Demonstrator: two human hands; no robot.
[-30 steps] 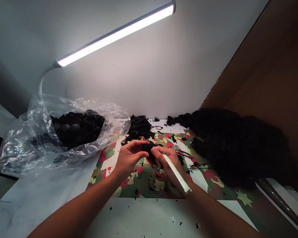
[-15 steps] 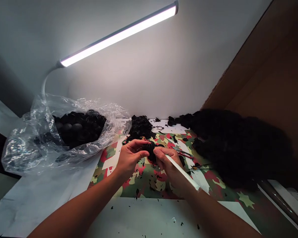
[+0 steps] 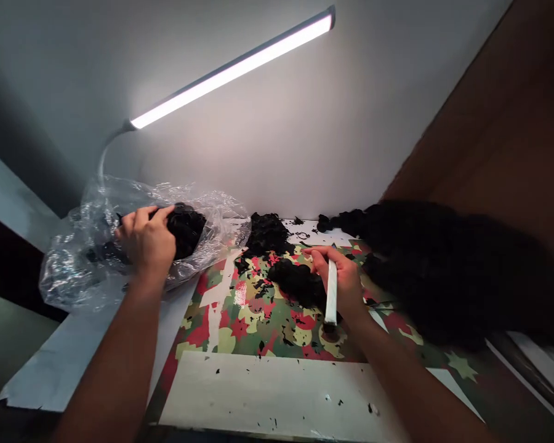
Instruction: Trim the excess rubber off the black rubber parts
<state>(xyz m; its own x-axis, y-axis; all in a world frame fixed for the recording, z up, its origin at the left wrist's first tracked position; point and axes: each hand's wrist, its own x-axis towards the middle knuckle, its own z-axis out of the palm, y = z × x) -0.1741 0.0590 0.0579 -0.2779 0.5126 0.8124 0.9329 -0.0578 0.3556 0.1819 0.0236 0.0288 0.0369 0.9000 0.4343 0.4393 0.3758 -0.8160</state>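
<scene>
My left hand (image 3: 150,243) is over the mouth of a clear plastic bag (image 3: 71,264), its fingers spread on the black rounded pieces (image 3: 188,229) inside. Whether the fingertips grip a piece is hidden. My right hand (image 3: 347,286) is closed around a slim tool with a white handle (image 3: 331,292). The handle's end points back toward me, and its working tip cannot be made out. Just left of that hand, a small heap of black pieces (image 3: 293,280) lies on the camouflage-patterned sheet (image 3: 252,323).
Black scraps (image 3: 268,232) are piled by the wall. A large black heap (image 3: 443,264) fills the right side beside a brown cardboard panel (image 3: 489,123). A lit tube lamp (image 3: 235,71) hangs above. Crumbs dot the white paper (image 3: 258,394) in front.
My left hand has left the black piece at the middle and moved left into the bag. My right hand has shifted slightly right, still holding the white-handled tool, now turned more upright.
</scene>
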